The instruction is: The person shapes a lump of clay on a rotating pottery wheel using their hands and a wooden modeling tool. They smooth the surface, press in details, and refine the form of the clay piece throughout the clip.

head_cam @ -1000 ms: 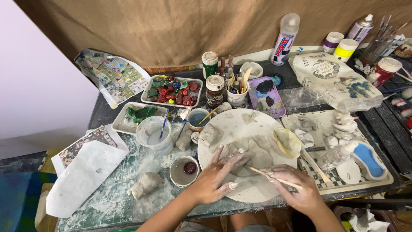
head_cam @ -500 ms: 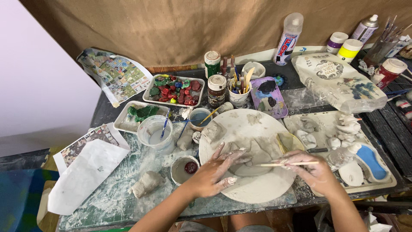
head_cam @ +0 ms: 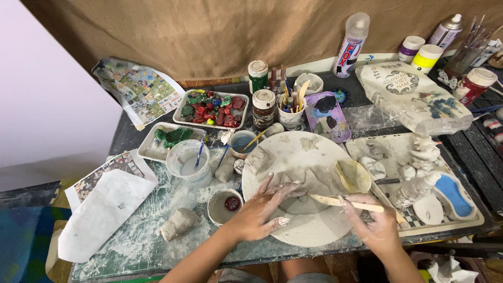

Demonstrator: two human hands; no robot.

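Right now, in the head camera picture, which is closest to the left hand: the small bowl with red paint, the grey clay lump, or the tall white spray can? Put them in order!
From the left hand:
1. Small bowl with red paint, just left of the hand.
2. Grey clay lump, farther left, near the table's front.
3. Tall white spray can, far away at the back by the brown cloth.

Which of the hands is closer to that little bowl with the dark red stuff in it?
The left hand is nearer, just right of the small bowl. The right hand holds a wooden stick farther right, across the round board.
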